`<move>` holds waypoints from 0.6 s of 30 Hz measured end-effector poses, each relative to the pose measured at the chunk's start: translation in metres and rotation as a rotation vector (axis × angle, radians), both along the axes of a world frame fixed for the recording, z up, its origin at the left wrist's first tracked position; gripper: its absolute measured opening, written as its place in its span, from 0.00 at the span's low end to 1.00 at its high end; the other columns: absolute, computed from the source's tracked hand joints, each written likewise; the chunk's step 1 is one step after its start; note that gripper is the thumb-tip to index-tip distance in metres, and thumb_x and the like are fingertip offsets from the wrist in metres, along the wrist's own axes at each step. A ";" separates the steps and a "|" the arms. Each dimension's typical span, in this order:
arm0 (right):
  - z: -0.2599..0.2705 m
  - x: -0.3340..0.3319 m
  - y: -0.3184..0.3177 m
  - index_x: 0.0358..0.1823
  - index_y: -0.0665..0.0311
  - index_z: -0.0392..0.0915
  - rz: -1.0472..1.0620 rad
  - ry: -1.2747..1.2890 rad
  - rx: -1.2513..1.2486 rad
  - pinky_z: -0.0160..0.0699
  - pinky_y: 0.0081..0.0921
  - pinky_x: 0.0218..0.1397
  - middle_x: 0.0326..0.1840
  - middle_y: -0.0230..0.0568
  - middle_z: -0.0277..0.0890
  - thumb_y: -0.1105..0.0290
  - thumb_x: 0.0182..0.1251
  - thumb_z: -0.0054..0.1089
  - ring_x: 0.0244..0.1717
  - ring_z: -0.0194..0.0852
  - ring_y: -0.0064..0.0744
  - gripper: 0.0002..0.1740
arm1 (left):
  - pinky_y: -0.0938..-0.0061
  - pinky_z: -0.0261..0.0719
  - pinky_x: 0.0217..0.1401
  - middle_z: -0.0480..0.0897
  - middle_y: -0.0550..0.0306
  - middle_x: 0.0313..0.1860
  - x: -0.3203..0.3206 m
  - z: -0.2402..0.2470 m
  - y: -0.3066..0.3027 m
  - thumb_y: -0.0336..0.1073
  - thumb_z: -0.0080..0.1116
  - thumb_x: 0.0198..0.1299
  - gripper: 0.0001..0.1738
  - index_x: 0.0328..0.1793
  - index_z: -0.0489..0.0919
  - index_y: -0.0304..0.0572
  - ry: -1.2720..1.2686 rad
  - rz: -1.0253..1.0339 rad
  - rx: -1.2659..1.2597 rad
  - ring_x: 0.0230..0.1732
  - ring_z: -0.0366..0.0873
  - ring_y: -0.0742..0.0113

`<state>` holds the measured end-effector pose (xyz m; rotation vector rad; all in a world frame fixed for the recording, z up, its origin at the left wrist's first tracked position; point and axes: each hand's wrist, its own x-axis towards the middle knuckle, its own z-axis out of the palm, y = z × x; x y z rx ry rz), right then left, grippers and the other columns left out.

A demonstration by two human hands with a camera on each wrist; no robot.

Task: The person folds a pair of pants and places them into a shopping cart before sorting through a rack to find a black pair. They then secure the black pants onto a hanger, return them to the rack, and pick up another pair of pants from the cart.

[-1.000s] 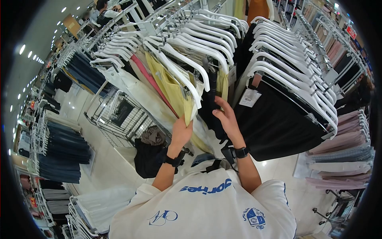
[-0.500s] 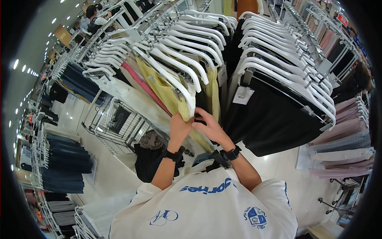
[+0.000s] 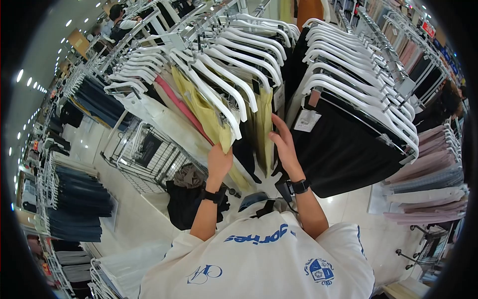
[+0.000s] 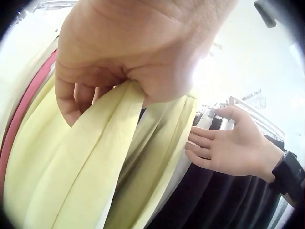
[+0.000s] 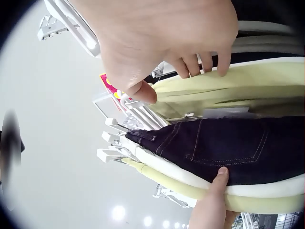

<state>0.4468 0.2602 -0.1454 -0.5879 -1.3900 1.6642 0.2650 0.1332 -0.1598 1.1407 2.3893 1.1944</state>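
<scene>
pinching the yellow trousers (image 3: 199,104) in my left grip (image 3: 218,160), fingers curled round the cloth, holds them aside on their hangers (image 3: 234,93). my right grip (image 3: 284,144), fingers straight and apart, reaches in beside the dark jeans (image 5: 228,148), seemingly to widen the gap.

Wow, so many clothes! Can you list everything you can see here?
yellow garments: several, pale yellow, middle rail
white hangers: many, white, along the rails
dark jeans: one, navy, hanging among the yellow garments
black garments: a row, black, right rail
paper tag: one, white, on the front black garment
pink garment: one, pink-red, left of the yellow ones
wire cart: one, metal, floor at left
blue trousers: many, dark blue, far-left rack
wristbands: two, black, one on each wrist
left hand: one, grips a yellow garment
right hand: one, fingers straight, between the yellow and black garments
</scene>
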 end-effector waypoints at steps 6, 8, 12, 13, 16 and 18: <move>-0.009 -0.022 -0.009 0.76 0.71 0.61 0.166 -0.003 0.017 0.66 0.29 0.72 0.73 0.44 0.66 0.72 0.69 0.58 0.67 0.69 0.31 0.35 | 0.53 0.78 0.45 0.84 0.31 0.37 -0.010 -0.007 -0.013 0.42 0.56 0.70 0.19 0.51 0.82 0.30 0.054 0.002 -0.023 0.45 0.82 0.30; -0.010 -0.027 -0.014 0.75 0.72 0.61 0.255 0.043 -0.013 0.65 0.31 0.73 0.73 0.45 0.66 0.72 0.69 0.59 0.69 0.68 0.33 0.35 | 0.53 0.78 0.44 0.84 0.31 0.36 -0.013 -0.011 -0.016 0.43 0.57 0.70 0.19 0.49 0.82 0.30 0.085 -0.032 0.002 0.45 0.82 0.31; -0.010 -0.030 -0.027 0.74 0.74 0.62 0.383 0.007 -0.032 0.65 0.34 0.74 0.72 0.48 0.67 0.68 0.69 0.62 0.72 0.66 0.38 0.35 | 0.50 0.79 0.49 0.84 0.31 0.45 -0.003 0.010 -0.017 0.39 0.61 0.64 0.16 0.51 0.82 0.34 -0.039 -0.066 -0.083 0.50 0.80 0.32; -0.010 -0.035 -0.030 0.74 0.75 0.62 0.395 0.016 0.042 0.65 0.35 0.74 0.72 0.50 0.68 0.66 0.69 0.62 0.72 0.66 0.40 0.36 | 0.51 0.79 0.49 0.84 0.32 0.44 -0.001 0.010 -0.017 0.39 0.62 0.63 0.16 0.51 0.82 0.35 -0.042 -0.130 -0.016 0.50 0.81 0.32; -0.006 -0.039 -0.040 0.75 0.75 0.62 0.439 0.023 0.070 0.63 0.39 0.76 0.73 0.53 0.67 0.63 0.70 0.60 0.75 0.64 0.42 0.37 | 0.51 0.80 0.48 0.85 0.33 0.41 0.011 0.017 -0.012 0.40 0.64 0.62 0.17 0.51 0.83 0.36 -0.025 -0.180 0.076 0.48 0.82 0.33; -0.005 -0.037 -0.040 0.75 0.73 0.62 0.457 0.017 0.116 0.63 0.39 0.76 0.73 0.51 0.68 0.64 0.70 0.60 0.75 0.64 0.41 0.36 | 0.51 0.80 0.47 0.86 0.35 0.40 0.010 0.015 -0.008 0.40 0.65 0.62 0.17 0.50 0.83 0.36 -0.004 -0.163 0.098 0.47 0.83 0.33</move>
